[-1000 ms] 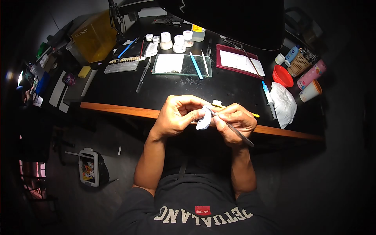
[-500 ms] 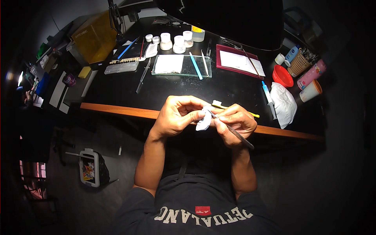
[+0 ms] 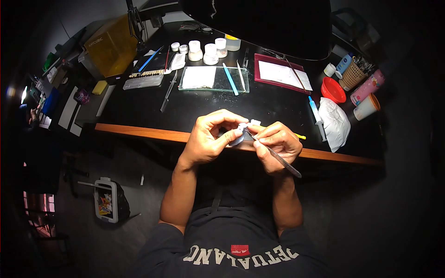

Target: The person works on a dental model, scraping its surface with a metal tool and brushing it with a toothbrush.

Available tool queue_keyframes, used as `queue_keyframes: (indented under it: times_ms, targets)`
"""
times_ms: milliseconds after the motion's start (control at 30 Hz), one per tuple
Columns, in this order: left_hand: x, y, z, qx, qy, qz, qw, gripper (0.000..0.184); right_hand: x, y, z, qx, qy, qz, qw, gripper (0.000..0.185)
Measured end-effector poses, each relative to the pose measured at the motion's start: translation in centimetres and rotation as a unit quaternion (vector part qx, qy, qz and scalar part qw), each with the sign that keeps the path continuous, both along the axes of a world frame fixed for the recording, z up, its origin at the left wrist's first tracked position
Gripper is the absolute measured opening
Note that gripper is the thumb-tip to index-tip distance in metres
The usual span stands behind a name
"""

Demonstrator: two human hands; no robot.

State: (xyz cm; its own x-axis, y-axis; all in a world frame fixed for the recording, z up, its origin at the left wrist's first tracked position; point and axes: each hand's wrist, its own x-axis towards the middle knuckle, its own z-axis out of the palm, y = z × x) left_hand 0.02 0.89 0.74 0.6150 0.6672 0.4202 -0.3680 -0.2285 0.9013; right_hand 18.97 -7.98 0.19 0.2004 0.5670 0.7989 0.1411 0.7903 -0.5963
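Tilted since a moment ago, the white piece (image 3: 242, 127) sits pinched in the left hand (image 3: 211, 138); from its right, the right hand (image 3: 279, 144) clasps a slim tool (image 3: 288, 165) slanting tip-first toward it.

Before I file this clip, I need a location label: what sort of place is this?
Probably a dental lab or similar fine-craft workshop: there are small lidded jars, a glass slab on the black desk, and a slim metal tool in the right hand.
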Motion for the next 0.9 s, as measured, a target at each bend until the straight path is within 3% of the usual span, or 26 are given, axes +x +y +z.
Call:
queue_keyframes:
  times_ms: [133, 200, 333, 400, 433, 500, 533, 633, 767, 800, 900]
  targets:
    - [0.7, 0.1, -0.4, 0.117, 0.041, 0.136, 0.983, 0.024, -0.2, 0.4, -0.2, 0.003, 0.025, -0.027, 0.999, 0.011]
    - [1.4, -0.4, -0.2, 0.178, 0.075, 0.233, 0.953, 0.026, -0.6, 0.5, -0.3, -0.029, 0.043, -0.056, 0.997, 0.009]
    - [2.0, -1.0, 0.2, 0.245, 0.104, 0.290, 0.919, 0.023, 0.3, 0.2, 0.2, -0.152, 0.016, -0.134, 0.979, 0.010]
    - [2.0, -0.9, 0.2, 0.119, 0.098, 0.257, 0.954, 0.020, 1.0, -0.1, 0.9, -0.205, 0.009, -0.167, 0.964, 0.015]
    - [2.0, -0.8, 0.1, 0.055, 0.094, 0.237, 0.965, 0.020, 1.7, -0.3, 1.3, -0.222, -0.040, -0.202, 0.953, 0.027]
    - [1.8, 0.0, -0.7, 0.035, 0.083, 0.204, 0.975, 0.020, 3.0, -1.2, 2.2, -0.312, -0.068, -0.214, 0.923, 0.042]
    - [1.9, 0.2, -0.8, 0.014, 0.070, 0.190, 0.979, 0.020, 3.4, -1.2, 1.7, -0.285, -0.062, -0.214, 0.932, 0.053]
    - [1.6, 0.3, -0.7, -0.025, 0.048, 0.155, 0.986, 0.022, 4.0, -1.5, 1.4, -0.280, -0.072, -0.194, 0.938, 0.056]
    - [1.1, 0.3, -0.3, -0.108, 0.004, 0.088, 0.990, 0.027, 3.5, -0.3, 0.2, -0.142, -0.064, -0.214, 0.964, 0.035]
    - [1.2, 0.3, -0.2, -0.117, -0.006, 0.087, 0.989, 0.029, 3.4, -1.0, 1.7, -0.184, -0.139, -0.266, 0.936, 0.016]
    - [1.0, 0.3, 0.1, -0.118, -0.002, 0.083, 0.990, 0.028, 3.5, -0.6, 1.8, -0.110, -0.232, -0.320, 0.912, 0.010]
